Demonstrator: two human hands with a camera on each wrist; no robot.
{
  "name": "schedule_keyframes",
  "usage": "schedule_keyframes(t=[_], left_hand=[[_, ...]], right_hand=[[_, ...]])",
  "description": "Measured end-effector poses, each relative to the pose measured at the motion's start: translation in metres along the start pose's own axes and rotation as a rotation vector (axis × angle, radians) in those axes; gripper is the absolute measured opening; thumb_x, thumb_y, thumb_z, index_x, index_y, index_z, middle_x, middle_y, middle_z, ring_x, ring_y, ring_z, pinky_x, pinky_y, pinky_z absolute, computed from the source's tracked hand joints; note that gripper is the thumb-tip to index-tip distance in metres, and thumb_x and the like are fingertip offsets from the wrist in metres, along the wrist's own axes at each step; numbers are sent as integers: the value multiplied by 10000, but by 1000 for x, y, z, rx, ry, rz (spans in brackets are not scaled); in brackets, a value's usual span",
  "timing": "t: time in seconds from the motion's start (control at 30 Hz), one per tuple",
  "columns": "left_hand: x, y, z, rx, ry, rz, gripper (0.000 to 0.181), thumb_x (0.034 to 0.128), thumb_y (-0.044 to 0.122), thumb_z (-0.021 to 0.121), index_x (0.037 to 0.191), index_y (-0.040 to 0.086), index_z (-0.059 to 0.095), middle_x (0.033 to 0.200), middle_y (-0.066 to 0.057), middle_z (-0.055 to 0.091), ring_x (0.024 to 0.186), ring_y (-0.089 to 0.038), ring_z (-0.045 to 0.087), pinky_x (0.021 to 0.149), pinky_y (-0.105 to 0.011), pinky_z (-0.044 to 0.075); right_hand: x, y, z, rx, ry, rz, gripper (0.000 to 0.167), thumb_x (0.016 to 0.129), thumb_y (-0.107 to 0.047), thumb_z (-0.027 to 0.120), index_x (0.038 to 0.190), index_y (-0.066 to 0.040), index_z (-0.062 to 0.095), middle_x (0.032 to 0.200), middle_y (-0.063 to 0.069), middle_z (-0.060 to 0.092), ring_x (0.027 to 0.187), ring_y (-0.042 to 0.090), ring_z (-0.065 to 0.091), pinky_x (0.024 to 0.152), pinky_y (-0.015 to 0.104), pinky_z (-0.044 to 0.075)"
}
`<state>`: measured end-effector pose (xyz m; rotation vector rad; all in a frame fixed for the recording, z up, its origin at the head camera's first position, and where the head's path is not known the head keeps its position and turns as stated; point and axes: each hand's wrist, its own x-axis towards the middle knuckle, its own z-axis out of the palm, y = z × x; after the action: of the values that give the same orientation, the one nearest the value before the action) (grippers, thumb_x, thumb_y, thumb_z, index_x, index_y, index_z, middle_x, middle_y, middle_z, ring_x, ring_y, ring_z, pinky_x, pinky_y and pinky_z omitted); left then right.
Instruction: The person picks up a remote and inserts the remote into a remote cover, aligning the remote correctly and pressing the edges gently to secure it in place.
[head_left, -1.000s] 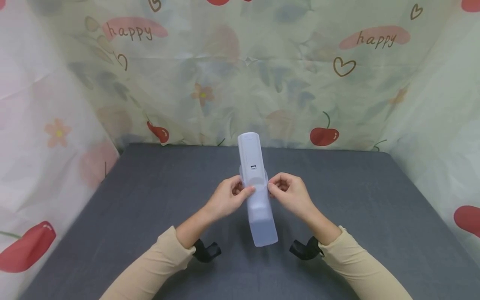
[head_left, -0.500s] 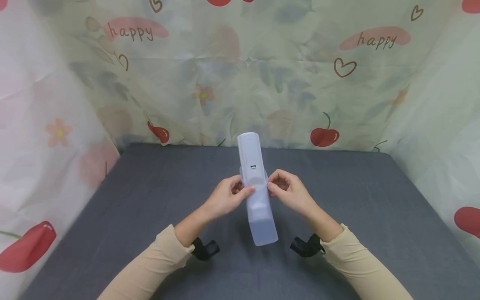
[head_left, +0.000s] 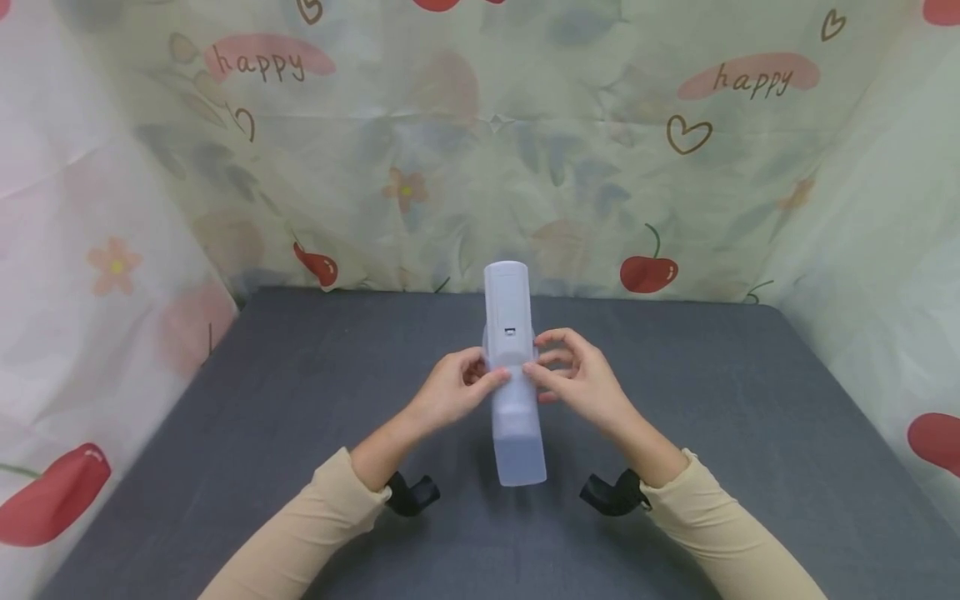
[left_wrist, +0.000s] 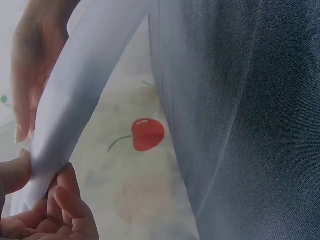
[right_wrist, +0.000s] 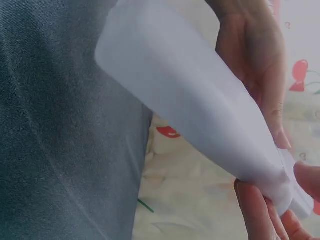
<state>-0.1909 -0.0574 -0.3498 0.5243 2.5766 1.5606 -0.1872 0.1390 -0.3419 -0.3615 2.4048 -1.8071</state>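
- A long, narrow, pale white plastic device with a small dark slot in its face is held up above the dark grey, cloth-like tabletop, between both hands.
- The device is gripped on its left side by the left hand, the thumb laid on the face and the fingers bent behind.
- The opposite side is held by the right hand, its thumb set on the face near the other thumb and its fingers spread apart along the edge and behind.
- Beige cloth sleeves are worn on both arms, and black curved wrist mounts are seen below the wrists.
- The tabletop is backed by a pale curtain printed with cherries and hearts.
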Motion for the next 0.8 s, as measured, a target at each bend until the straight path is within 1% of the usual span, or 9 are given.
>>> schedule_keyframes(t=[0.17, 0.27, 0.33, 0.4, 0.5, 0.57, 0.63, 0.73, 0.8], left_hand=[[-1, 0, 3, -10, -6, -3, 249, 905, 206, 616, 1042, -1, 628, 916, -148, 674, 709, -128, 580, 627, -220, 453], [-2, 0, 3, -37, -10, -9, 278, 924, 231, 588, 1093, 13, 622, 983, -139, 679, 783, -152, 618, 681, -255, 487], [-3, -1, 3, -58, 0, -13, 299, 938, 249, 563, 1128, 24, 618, 1015, -132, 680, 833, -180, 636, 717, -287, 501], [-3, -3, 2, -83, 9, -21, 309, 949, 252, 544, 1146, 28, 622, 1040, -131, 683, 883, -209, 657, 758, -315, 510], [-5, -5, 0, -107, 7, -38, 285, 944, 224, 553, 1123, 22, 645, 1040, -143, 690, 922, -244, 669, 783, -323, 518], [-5, -7, 0, -128, -2, -45, 262, 932, 197, 572, 1096, 12, 660, 1033, -155, 693, 933, -263, 673, 776, -303, 523], [-6, -9, 1, -146, 3, -45, 242, 919, 177, 591, 1068, 4, 672, 1017, -163, 698, 925, -273, 671, 747, -269, 520], [-6, -9, 4, -158, 42, -32, 213, 902, 157, 613, 1021, -1, 691, 974, -167, 706, 884, -279, 674, 706, -233, 506], [-7, -8, 5, -155, 82, -20, 184, 892, 141, 623, 983, 2, 703, 942, -161, 713, 841, -252, 680, 699, -232, 511]], right_hand=[[2, 3, 2, -16, 17, 8, 404, 869, -122, 655, 1208, 8, 478, 1037, 263, 627, 801, 212, 699, 668, 410, 572], [3, 3, 1, -15, 19, 19, 412, 877, -129, 646, 1214, 25, 466, 1008, 221, 613, 783, 192, 696, 649, 380, 574], [3, 2, 0, -13, 29, 25, 423, 879, -135, 644, 1218, 32, 454, 980, 177, 593, 767, 174, 695, 647, 372, 574], [4, 1, -2, -16, 46, 27, 430, 881, -136, 641, 1220, 41, 444, 959, 143, 572, 750, 160, 690, 655, 386, 574], [5, -1, -6, -25, 79, 31, 432, 885, -134, 635, 1222, 44, 432, 945, 118, 551, 744, 143, 684, 662, 378, 574], [5, -2, -8, -31, 90, 34, 433, 890, -136, 628, 1229, 43, 425, 949, 111, 547, 758, 140, 681, 667, 367, 574], [6, -3, -10, -31, 83, 37, 439, 894, -141, 624, 1237, 41, 420, 951, 106, 544, 774, 146, 680, 670, 353, 574], [6, -4, -13, -24, 44, 35, 451, 896, -150, 621, 1252, 34, 414, 968, 109, 542, 796, 154, 677, 710, 400, 569], [7, -4, -14, -24, 10, 22, 444, 899, -149, 617, 1253, 28, 415, 995, 138, 551, 793, 167, 675, 733, 434, 561]])
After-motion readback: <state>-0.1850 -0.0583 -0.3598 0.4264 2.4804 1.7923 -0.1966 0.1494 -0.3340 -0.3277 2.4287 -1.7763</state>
